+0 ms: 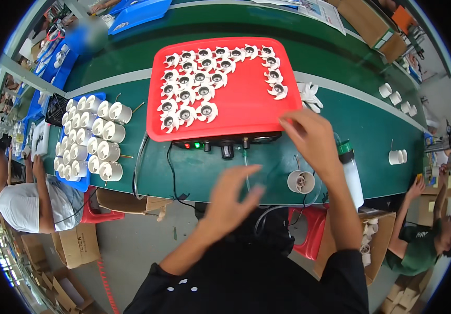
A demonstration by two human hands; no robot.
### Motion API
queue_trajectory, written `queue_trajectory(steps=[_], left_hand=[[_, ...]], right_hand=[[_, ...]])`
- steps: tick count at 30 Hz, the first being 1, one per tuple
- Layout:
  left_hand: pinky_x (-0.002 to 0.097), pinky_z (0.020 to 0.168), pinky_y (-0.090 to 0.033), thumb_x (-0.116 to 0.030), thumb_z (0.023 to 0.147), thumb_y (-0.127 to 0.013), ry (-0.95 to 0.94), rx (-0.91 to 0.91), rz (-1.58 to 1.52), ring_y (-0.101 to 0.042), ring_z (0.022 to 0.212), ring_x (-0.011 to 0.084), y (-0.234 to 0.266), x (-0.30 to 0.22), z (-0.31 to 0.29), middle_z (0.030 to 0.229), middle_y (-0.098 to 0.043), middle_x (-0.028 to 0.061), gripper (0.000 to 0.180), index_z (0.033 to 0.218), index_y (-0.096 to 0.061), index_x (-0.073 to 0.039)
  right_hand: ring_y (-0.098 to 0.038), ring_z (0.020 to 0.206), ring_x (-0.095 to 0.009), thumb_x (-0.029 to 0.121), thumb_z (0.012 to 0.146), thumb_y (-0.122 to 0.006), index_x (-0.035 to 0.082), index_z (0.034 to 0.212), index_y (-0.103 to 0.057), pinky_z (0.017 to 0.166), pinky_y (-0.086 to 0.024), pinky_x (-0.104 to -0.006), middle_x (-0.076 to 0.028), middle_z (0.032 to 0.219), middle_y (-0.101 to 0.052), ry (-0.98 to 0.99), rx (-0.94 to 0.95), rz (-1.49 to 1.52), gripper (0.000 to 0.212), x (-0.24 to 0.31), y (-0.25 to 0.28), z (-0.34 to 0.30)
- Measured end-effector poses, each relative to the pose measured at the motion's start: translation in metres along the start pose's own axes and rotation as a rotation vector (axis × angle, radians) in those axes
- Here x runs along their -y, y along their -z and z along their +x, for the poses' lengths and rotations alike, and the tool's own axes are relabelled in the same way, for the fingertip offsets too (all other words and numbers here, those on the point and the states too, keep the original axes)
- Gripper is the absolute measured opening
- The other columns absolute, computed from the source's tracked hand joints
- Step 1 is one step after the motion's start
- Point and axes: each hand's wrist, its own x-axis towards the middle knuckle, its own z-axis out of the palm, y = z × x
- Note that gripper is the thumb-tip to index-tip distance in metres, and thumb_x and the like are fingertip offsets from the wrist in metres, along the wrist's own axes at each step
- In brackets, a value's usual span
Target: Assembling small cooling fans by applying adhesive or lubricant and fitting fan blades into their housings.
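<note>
My left hand (pixel 228 201) hangs over the near table edge, slightly blurred, fingers apart and nothing in it. My right hand (pixel 313 137) is over the lower right corner of a red tray (pixel 257 104); its fingers are loosely curved and apart, with no object visible between them. Small white bladed impellers (pixel 206 110) with dark ring-shaped centres lie in rows on the tray, mostly at its left and along the top and right. Below my right hand a white round cup-shaped housing (pixel 294 181) stands on the table, with a reddish part inside and a wire sticking up.
Under the tray sits a black control box (pixel 227 150) with knobs and lights. A white bottle with a green top (pixel 352 175) is beside my right forearm. Many white housings (pixel 111 132) fill a blue tray at left. White gloves (pixel 310 96) lie behind. Co-workers sit at both sides.
</note>
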Motion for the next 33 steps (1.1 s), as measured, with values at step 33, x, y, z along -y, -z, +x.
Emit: queue_trajectory(steps=[33], left_hand=[[0.0398,0.097,-0.044,-0.011,0.065,-0.087,0.017,-0.202,-0.064,-0.054,0.112,0.0311,0.006,0.006,0.005,0.118,-0.060,0.0112,0.065,0.122,-0.057,-0.005]], right_hand=[[-0.064,0.078,-0.022,0.004,0.074,-0.069,0.001,0.089,-0.069,0.063,-0.050,-0.0306,-0.009,0.084,-0.063,0.960,-0.094,-0.335,0.015,-0.001,-0.001,-0.030]])
